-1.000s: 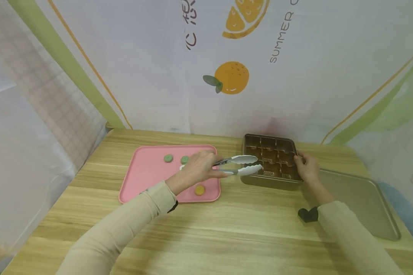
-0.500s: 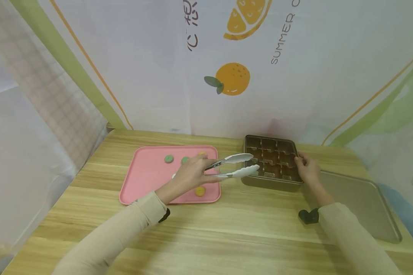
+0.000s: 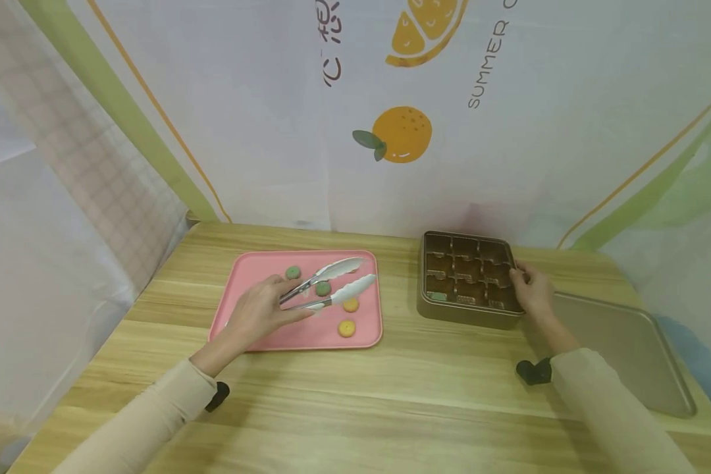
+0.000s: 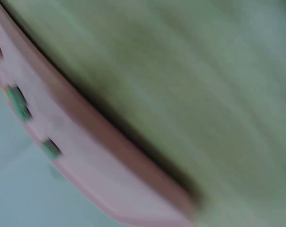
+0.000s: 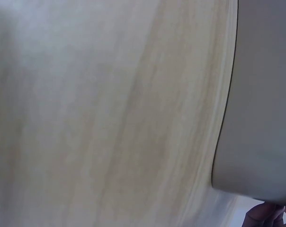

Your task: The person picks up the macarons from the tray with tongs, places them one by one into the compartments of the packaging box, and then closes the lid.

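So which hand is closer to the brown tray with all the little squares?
The right hand. It touches the right edge of the brown tray. The left hand is far off over the pink tray, holding tongs.

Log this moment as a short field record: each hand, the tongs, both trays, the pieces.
left hand: grips the tongs
tongs: open tips above the pink tray, astride a green piece
right hand: holds the right rim of the compartment tray
pieces on pink tray: another green piece, two yellow pieces
compartment tray: brown, gridded; one green piece in the near-left cell
flat metal tray: at the right, behind the right forearm
table: light wood
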A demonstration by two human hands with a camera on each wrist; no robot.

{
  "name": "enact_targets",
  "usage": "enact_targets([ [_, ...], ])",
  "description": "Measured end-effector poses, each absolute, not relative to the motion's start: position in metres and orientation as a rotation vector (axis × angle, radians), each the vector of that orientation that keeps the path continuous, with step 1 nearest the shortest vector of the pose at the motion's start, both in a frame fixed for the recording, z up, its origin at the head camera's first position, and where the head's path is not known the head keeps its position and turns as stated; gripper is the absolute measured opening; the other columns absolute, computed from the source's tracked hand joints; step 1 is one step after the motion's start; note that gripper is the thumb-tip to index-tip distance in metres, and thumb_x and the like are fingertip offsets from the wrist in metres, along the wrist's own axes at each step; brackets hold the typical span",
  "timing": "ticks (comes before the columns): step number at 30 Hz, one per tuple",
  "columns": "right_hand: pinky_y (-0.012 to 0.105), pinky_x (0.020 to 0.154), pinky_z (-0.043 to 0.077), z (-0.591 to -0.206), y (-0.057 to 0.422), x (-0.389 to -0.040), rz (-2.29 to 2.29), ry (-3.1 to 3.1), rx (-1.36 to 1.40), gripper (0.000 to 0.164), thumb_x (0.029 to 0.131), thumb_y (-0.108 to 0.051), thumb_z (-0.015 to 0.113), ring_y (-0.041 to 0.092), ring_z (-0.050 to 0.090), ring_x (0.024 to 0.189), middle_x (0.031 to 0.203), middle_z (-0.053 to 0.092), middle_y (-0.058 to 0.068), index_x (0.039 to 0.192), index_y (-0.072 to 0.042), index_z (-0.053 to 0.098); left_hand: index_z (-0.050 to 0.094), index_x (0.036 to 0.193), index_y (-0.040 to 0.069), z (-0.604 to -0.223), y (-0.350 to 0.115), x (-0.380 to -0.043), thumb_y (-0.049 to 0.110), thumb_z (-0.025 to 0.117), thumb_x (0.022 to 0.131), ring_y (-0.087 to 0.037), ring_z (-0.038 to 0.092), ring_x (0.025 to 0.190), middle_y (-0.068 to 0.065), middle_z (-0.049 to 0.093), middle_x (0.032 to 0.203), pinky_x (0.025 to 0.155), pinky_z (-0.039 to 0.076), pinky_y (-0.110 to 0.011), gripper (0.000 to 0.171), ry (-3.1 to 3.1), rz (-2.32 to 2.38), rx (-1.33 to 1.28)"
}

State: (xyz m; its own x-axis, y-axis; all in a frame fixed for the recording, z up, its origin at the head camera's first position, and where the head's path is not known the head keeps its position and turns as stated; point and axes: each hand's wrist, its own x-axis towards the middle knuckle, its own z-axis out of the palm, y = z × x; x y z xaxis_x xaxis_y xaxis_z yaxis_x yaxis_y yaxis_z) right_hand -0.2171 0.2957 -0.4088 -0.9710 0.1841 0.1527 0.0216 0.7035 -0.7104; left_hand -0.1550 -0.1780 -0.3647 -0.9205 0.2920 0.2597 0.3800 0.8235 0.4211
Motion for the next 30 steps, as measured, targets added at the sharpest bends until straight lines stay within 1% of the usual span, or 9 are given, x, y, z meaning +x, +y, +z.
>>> enact_targets([
  [2,0.021,0.049,0.041,-0.408,0.296,-0.217,1.122,-2.696,-0.163,0.044,0.101,-0.021,0.041,0.002,0.045,0.057,0.089,0.058,0.023,0.131,0.010,0.046,0.066,0.117,0.007,-0.366,-0.192,-0.153,0.037,0.081,0.071,-0.012,0.037,0.060,-0.005,0.050,0.073,0.051,0.030,-0.024,0.057,-2.840,-0.706,-0.466],
  [4,0.021,0.048,0.040,-0.408,0.296,-0.218,1.126,-2.696,-0.164,0.044,0.101,-0.022,0.041,0.002,0.044,0.055,0.088,0.057,0.022,0.131,0.010,0.046,0.067,0.116,0.007,-0.367,-0.205,-0.151,0.037,0.080,0.072,-0.013,0.036,0.059,-0.007,0.050,0.073,0.051,0.029,-0.024,0.055,-2.852,-0.707,-0.425],
  [9,0.021,0.050,0.040,-0.407,0.296,-0.217,1.108,-2.706,-0.162,0.044,0.101,-0.022,0.040,0.004,0.043,0.057,0.090,0.057,0.022,0.131,0.010,0.045,0.066,0.116,0.005,-0.370,-0.234,-0.148,0.035,0.080,0.072,-0.016,0.038,0.060,-0.007,0.049,0.074,0.052,0.031,-0.027,0.055,-2.859,-0.678,-0.335],
  [13,0.021,0.052,0.041,-0.407,0.297,-0.217,1.092,-2.717,-0.156,0.045,0.101,-0.022,0.040,0.007,0.045,0.060,0.091,0.056,0.022,0.131,0.010,0.045,0.064,0.118,0.002,-0.371,-0.252,-0.145,0.035,0.080,0.072,-0.017,0.038,0.060,-0.008,0.048,0.073,0.051,0.030,-0.027,0.059,-2.880,-0.636,-0.261],
  [16,0.022,0.052,0.041,-0.408,0.297,-0.216,1.094,-2.723,-0.166,0.045,0.101,-0.023,0.039,0.009,0.045,0.061,0.093,0.056,0.022,0.132,0.010,0.044,0.063,0.119,0.000,-0.372,-0.260,-0.144,0.037,0.081,0.071,-0.017,0.038,0.059,-0.007,0.047,0.071,0.051,0.030,-0.027,0.063,-2.884,-0.593,-0.237],
  [19,0.022,0.051,0.041,-0.408,0.296,-0.215,1.097,-2.721,-0.171,0.044,0.101,-0.022,0.039,0.008,0.044,0.061,0.094,0.057,0.023,0.131,0.010,0.045,0.066,0.115,0.001,-0.374,-0.264,-0.145,0.037,0.081,0.070,-0.017,0.037,0.058,-0.005,0.044,0.068,0.050,0.029,-0.028,0.061,-2.882,-0.538,-0.235],
  [23,0.022,0.051,0.040,-0.407,0.295,-0.215,1.096,-2.714,-0.167,0.044,0.101,-0.021,0.040,0.005,0.044,0.059,0.093,0.057,0.024,0.131,0.011,0.045,0.067,0.110,0.001,-0.375,-0.268,-0.146,0.040,0.080,0.071,-0.018,0.040,0.059,-0.007,0.049,0.071,0.050,0.030,-0.028,0.056,-2.895,-0.509,-0.231],
  [25,0.022,0.051,0.040,-0.406,0.294,-0.214,1.094,-2.715,-0.167,0.044,0.101,-0.021,0.041,0.005,0.043,0.059,0.093,0.057,0.023,0.131,0.011,0.045,0.067,0.110,0.001,-0.375,-0.269,-0.146,0.042,0.079,0.072,-0.018,0.040,0.059,-0.007,0.050,0.073,0.049,0.030,-0.028,0.058,-2.906,-0.508,-0.227],
  [30,0.023,0.054,0.040,-0.404,0.292,-0.214,1.070,-2.716,-0.159,0.043,0.101,-0.021,0.041,0.011,0.046,0.065,0.094,0.058,0.025,0.130,0.011,0.046,0.068,0.107,0.005,-0.377,-0.271,-0.147,0.040,0.079,0.071,-0.017,0.038,0.058,-0.004,0.044,0.068,0.048,0.028,-0.028,0.052,-2.904,-0.497,-0.233],
])
